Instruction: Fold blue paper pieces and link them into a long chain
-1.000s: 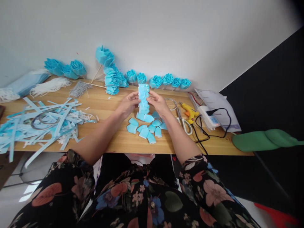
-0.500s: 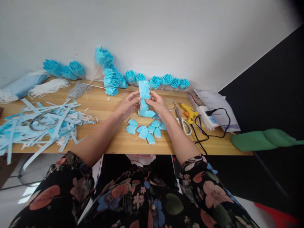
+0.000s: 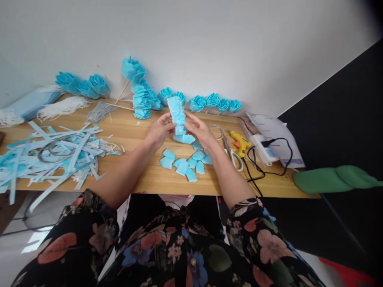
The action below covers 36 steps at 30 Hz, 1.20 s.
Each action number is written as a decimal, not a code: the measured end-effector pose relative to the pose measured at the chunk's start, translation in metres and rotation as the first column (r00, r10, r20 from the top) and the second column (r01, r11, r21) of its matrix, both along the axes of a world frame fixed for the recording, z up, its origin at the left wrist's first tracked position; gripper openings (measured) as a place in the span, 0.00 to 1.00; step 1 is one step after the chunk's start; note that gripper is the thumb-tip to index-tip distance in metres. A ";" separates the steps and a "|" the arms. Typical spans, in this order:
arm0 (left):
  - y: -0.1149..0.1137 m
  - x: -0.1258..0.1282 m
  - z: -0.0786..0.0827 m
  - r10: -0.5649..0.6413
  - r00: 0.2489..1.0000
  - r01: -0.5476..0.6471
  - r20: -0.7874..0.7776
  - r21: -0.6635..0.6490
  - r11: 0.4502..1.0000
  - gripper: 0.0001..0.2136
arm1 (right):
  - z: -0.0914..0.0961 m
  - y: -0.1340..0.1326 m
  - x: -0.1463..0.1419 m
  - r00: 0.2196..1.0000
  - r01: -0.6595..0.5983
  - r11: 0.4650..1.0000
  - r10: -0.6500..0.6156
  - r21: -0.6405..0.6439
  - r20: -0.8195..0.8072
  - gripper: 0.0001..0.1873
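my left hand [image 3: 159, 130] and right hand [image 3: 200, 130] pinch opposite edges of the layered blue strip [image 3: 177, 113] over the worktop [image 3: 149, 175]; looks light, soft, easily creased, so i'd grip those edges gently.

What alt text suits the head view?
Left hand and right hand hold a blue strip; loose blue pieces lie nearer the viewer on the wooden table. Blue flowers line the wall; scissors and a yellow glue gun lie at right.

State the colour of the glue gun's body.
The glue gun has a yellow body, best shown in the head view.
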<state>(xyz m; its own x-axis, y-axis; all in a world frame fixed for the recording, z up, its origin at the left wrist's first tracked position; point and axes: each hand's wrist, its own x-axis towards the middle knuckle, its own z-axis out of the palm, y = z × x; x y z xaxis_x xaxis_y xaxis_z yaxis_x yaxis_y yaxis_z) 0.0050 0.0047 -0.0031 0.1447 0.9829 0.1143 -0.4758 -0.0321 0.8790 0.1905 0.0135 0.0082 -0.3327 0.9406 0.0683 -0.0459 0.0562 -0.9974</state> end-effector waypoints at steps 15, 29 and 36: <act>-0.004 0.005 0.000 -0.070 0.996 0.070 -0.061 -0.009 0.998 0.25 | -0.007 0.008 0.002 0.993 0.049 0.991 -0.062 0.123 0.106 0.38; -0.007 0.001 0.001 -0.055 0.992 0.032 -0.110 -0.200 0.979 0.21 | -0.006 0.010 0.012 0.984 0.162 0.985 -0.166 0.063 0.065 0.32; -0.002 -0.001 -0.002 0.048 0.991 -0.079 -0.123 -0.258 0.963 0.19 | -0.001 0.010 0.013 0.909 0.105 0.906 -0.255 0.410 0.329 0.19</act>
